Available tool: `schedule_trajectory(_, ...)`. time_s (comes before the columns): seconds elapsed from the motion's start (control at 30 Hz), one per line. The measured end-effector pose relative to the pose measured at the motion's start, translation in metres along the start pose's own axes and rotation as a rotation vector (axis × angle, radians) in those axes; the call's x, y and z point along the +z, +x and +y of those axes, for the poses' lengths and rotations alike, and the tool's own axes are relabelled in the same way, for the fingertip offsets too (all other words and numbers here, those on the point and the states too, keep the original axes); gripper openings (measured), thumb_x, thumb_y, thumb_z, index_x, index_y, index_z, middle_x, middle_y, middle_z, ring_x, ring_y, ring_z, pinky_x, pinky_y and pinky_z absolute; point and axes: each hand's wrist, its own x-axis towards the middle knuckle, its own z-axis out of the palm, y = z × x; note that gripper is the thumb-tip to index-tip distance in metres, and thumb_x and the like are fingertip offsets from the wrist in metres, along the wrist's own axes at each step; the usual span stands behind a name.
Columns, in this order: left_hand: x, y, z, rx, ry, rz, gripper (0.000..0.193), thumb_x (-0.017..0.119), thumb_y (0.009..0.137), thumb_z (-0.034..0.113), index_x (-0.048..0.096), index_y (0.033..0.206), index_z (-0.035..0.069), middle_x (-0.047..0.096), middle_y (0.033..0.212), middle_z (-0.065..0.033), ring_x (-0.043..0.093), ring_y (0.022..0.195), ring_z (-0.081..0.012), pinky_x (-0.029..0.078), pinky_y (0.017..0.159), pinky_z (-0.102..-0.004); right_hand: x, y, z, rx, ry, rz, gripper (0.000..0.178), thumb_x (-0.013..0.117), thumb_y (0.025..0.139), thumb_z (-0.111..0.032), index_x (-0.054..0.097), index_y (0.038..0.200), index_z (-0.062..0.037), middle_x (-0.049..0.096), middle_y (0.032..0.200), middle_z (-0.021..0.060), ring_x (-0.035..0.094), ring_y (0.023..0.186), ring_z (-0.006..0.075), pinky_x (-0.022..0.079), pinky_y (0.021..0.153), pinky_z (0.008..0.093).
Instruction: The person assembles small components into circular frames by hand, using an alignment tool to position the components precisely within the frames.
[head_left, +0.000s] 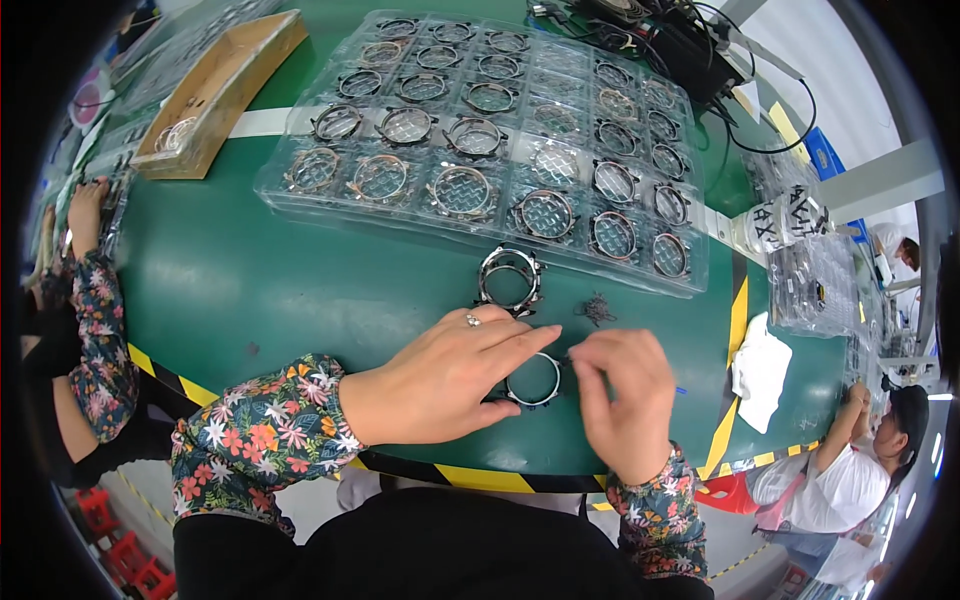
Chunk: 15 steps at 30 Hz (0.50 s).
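A strip of black-and-yellow tape (483, 478) edges the near side of the green bench (230, 290). Over it, from flowered sleeves, come both hands.

The left hand (430, 375) is palm down and half open, its fingers together and stretched to the right, the thumb set apart below them. The thumb tip is at the left edge of a ring (556, 384) and the index finger reaches over its upper side; whether the two press on it, I cannot tell. The right hand (630, 390) is half closed, fingers curled, thumb and index tips brought near each other just beside the ring's right edge. Whether anything is pinched there is hidden.

The ring lies on the bench between the hands, its round opening facing up and its inner rim bright. Dark lugs jut from its outline; its longer axis seems to run left to right, though the left hand covers part of it.

Just beyond the left fingers lies a dark frame (485, 282), also opening upward, and to its right a small heap of dark bits (597, 309). A white cloth (762, 372) is farther right. Past these, a clear tray (420, 222) carries rows of similar rings, with a wooden box (185, 163) to its left.
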Motion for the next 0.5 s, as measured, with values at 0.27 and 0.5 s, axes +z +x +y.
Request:
schedule_trajectory(0.27,0.003,0.001,0.000,-0.014,-0.045,0.024,0.086,0.086,0.068,0.014,0.047,0.145,0.002,0.063,0.113,-0.0121,0.058,0.106,-0.0318,0.046,0.097,-0.0432,0.020,-0.003,-0.007,-0.074,0.037,-0.085,0.018,0.070,0.074,0.007,0.067,0.091,-0.0013,0.066,0.098,0.0118,0.061,0.082,0.0317,0.050,0.071,0.0392)
schedule_trajectory(0.5,0.005,0.003,0.000,-0.002,-0.044,0.043,0.089,0.087,0.067,0.014,0.046,0.145,0.002,0.064,0.110,-0.0116,0.059,0.103,-0.0311,0.046,0.095,-0.0426,0.022,-0.002,-0.007,-0.065,0.024,-0.078,0.020,0.069,0.074,0.007,0.068,0.092,-0.0014,0.065,0.098,0.0111,0.060,0.083,0.0313,0.049,0.072,0.0395)
